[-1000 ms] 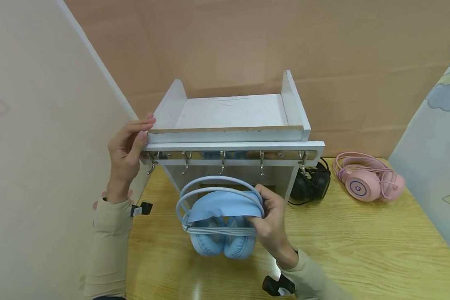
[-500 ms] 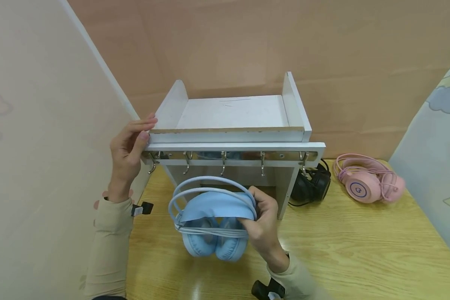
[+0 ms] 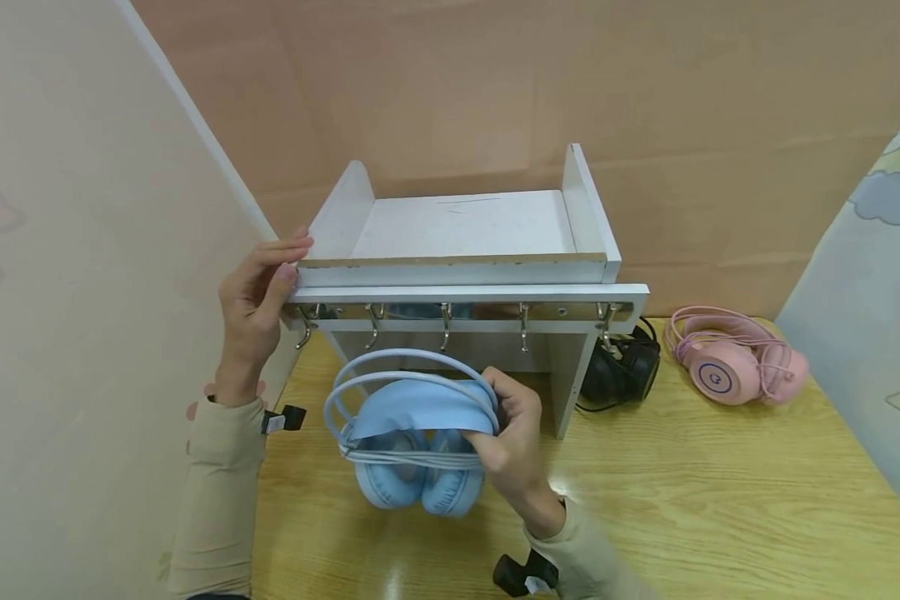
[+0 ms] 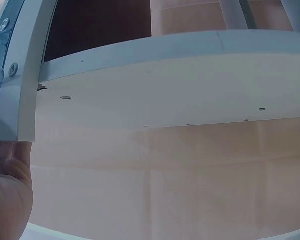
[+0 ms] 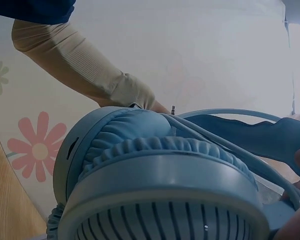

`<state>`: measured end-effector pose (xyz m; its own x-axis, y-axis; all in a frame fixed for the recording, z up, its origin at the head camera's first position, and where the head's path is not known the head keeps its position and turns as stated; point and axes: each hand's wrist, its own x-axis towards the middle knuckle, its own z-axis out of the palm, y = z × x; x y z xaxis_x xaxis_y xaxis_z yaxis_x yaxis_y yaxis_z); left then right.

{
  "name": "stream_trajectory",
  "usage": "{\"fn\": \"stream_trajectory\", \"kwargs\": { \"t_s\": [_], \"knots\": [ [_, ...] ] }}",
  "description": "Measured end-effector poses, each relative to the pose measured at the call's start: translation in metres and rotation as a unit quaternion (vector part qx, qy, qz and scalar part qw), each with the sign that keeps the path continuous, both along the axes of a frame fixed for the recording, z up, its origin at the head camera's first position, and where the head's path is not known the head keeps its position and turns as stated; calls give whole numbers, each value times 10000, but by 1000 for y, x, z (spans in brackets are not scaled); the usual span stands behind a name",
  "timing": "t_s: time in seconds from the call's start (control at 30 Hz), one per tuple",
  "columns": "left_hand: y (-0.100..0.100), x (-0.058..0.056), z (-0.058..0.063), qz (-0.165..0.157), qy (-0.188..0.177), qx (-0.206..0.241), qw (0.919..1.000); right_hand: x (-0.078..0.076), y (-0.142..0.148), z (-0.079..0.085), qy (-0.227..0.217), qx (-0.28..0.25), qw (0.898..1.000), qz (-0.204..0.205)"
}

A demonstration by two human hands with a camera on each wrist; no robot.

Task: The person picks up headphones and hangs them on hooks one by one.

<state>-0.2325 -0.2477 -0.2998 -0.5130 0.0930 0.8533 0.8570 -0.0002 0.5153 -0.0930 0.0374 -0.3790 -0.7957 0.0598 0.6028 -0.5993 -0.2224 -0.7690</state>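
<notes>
My right hand (image 3: 516, 442) grips the right end of the headband of light blue headphones (image 3: 420, 407). They are held over the table in front of a white hook rack (image 3: 450, 275). A bundled cord wraps across them, and the ear cups hang downward. In the right wrist view, one ribbed ear cup (image 5: 165, 172) fills the foreground and fingers show at the right edge. My left hand (image 3: 249, 308) holds the rack's upper left corner, fingers over the side and thumb at the front. The left wrist view shows part of that hand (image 4: 10, 200) below the rack's end.
Several metal hooks (image 3: 446, 325) line the rack's front rail. Black headphones (image 3: 624, 371) lie beside its right leg, and pink headphones (image 3: 735, 362) lie farther right on the wooden table (image 3: 720, 500). Patterned panels (image 3: 82, 333) stand at both sides, with brown paper (image 3: 450, 83) behind.
The right hand has carried the light blue headphones left, from the rack's middle-right toward its middle-left. The left hand and the rack stay where they were.
</notes>
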Motion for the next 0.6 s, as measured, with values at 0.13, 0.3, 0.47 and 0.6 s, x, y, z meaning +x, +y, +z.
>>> {"fn": "stream_trajectory", "kwargs": {
  "t_s": [0.13, 0.3, 0.47, 0.6],
  "knots": [
    [-1, 0, 0, -38, -9, -16, 10000, -2, -4, 0, 4, 60, 10000, 48],
    [-2, 2, 1, -78, -75, -56, 9999, -5, -9, 0, -12, 42, 10000, 82],
    [-3, 2, 2, -105, -82, -121, 9998, -7, -13, 3, 67, 37, 9999, 100],
    [-6, 2, 3, -125, -147, -198, 9996, -9, -17, 4, 204, 54, 9997, 92]
  ]
}}
